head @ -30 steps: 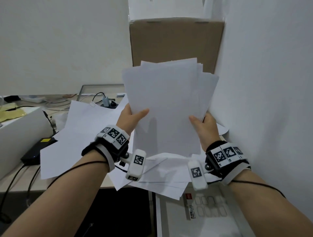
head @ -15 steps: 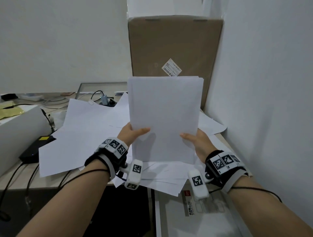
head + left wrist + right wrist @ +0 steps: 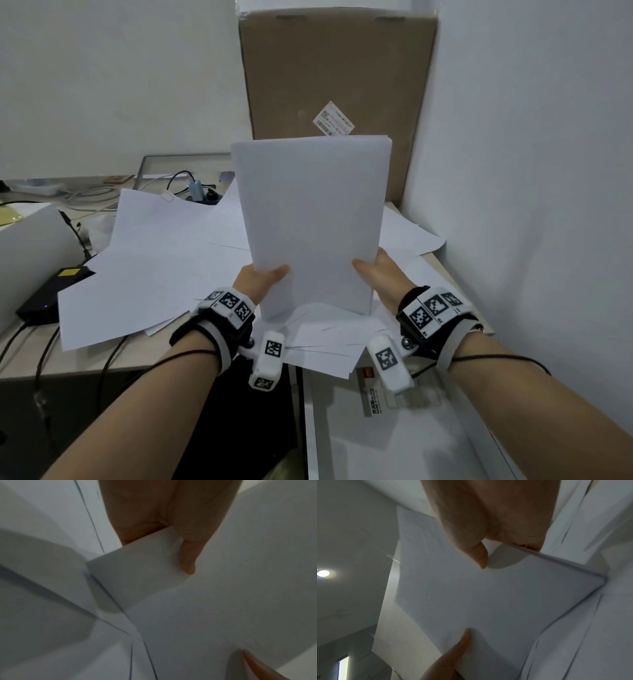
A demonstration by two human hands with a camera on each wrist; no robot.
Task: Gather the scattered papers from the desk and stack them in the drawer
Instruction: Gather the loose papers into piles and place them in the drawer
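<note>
A squared stack of white papers (image 3: 310,219) stands upright on its lower edge on the desk, held by both hands. My left hand (image 3: 262,279) grips its lower left side with the thumb on the front. My right hand (image 3: 375,272) grips the lower right side the same way. The wrist views show the stack (image 3: 223,588) (image 3: 471,595) pinched between thumb and fingers. More loose papers (image 3: 164,260) lie spread on the desk (image 3: 41,356) to the left and under the stack. The open white drawer (image 3: 394,442) is at the bottom, below my right wrist.
A tall cardboard box (image 3: 337,78) stands behind the stack against the wall. At left lie a white box (image 3: 30,253), a black device (image 3: 51,294) with a yellow label and cables (image 3: 102,370). A small packet (image 3: 373,394) lies in the drawer. A wall closes in the right side.
The fanned, uneven sheets have been evened into a neat stack. The stack has come down onto the desk papers, and both hands have lowered with it.
</note>
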